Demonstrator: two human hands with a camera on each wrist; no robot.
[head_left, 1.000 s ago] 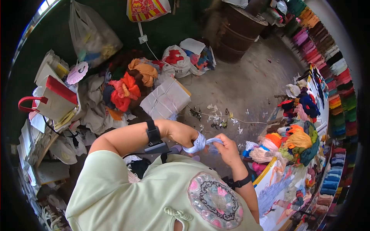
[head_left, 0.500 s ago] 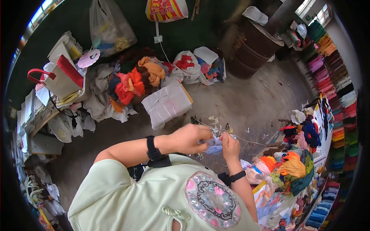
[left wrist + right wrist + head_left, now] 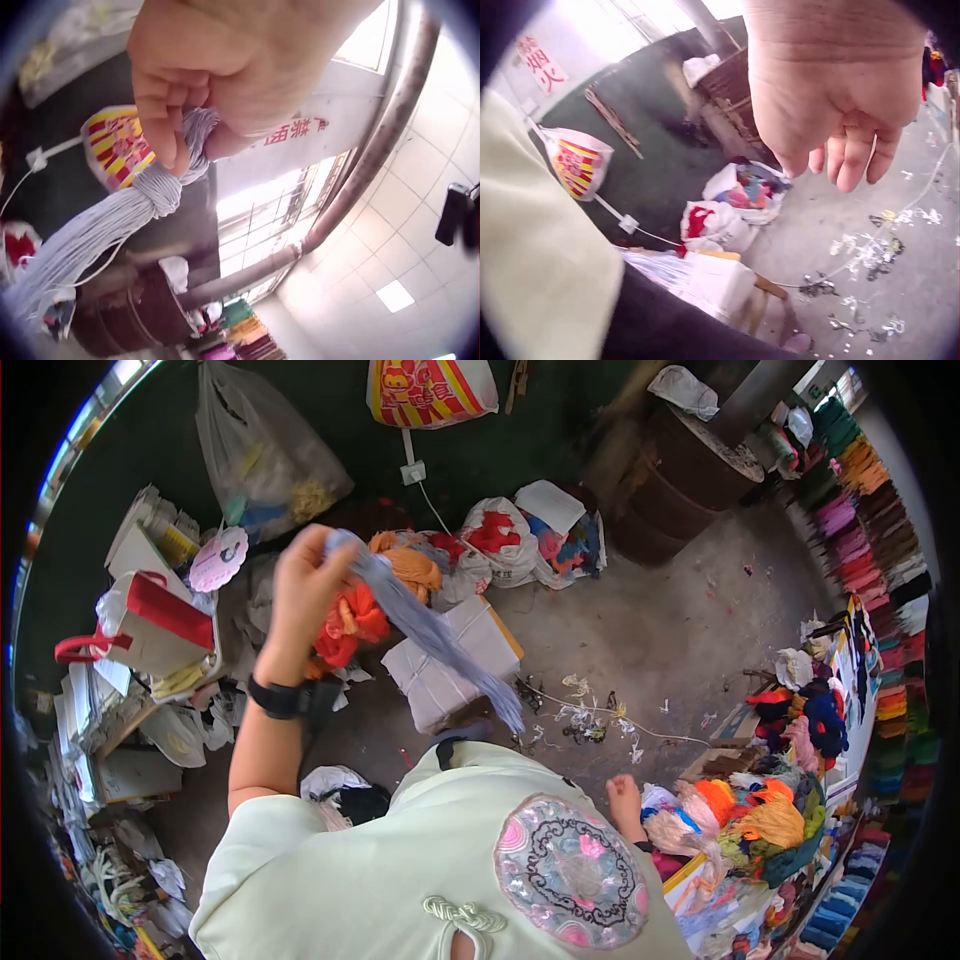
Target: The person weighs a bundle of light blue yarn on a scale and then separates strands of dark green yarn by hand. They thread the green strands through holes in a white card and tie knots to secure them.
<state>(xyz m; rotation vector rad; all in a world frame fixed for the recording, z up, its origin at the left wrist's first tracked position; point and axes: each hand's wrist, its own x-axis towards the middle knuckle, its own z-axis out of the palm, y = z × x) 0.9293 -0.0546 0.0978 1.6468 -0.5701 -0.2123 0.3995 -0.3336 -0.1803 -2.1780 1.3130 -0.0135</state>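
Observation:
My left hand [image 3: 303,592] is raised at the left in the head view and grips a pale grey-blue skein of yarn [image 3: 425,625] by its upper end. The loose strands slant down to the right, across the wrapped parcel [image 3: 440,670]. Seen from the left wrist, the skein has a knot [image 3: 159,189] just below the fingertips, and part of its top end is hidden in the fingers. At lower right, my right hand [image 3: 624,800] hangs beside the pile of coloured yarn [image 3: 765,820], its fingers loosely curled and holding nothing.
Bags of yarn [image 3: 495,540] stand along the dark wall near a rusty drum [image 3: 680,485]. A cord [image 3: 650,730] and thread scraps lie on the floor. To the left are stacked papers and a bag with red handles [image 3: 150,625]. Coloured skeins [image 3: 850,535] hang along the right wall.
Both hands were together at the skein before. The right hand has let go and dropped to the right; the left has swung up and left, carrying the skein, which now hangs out long.

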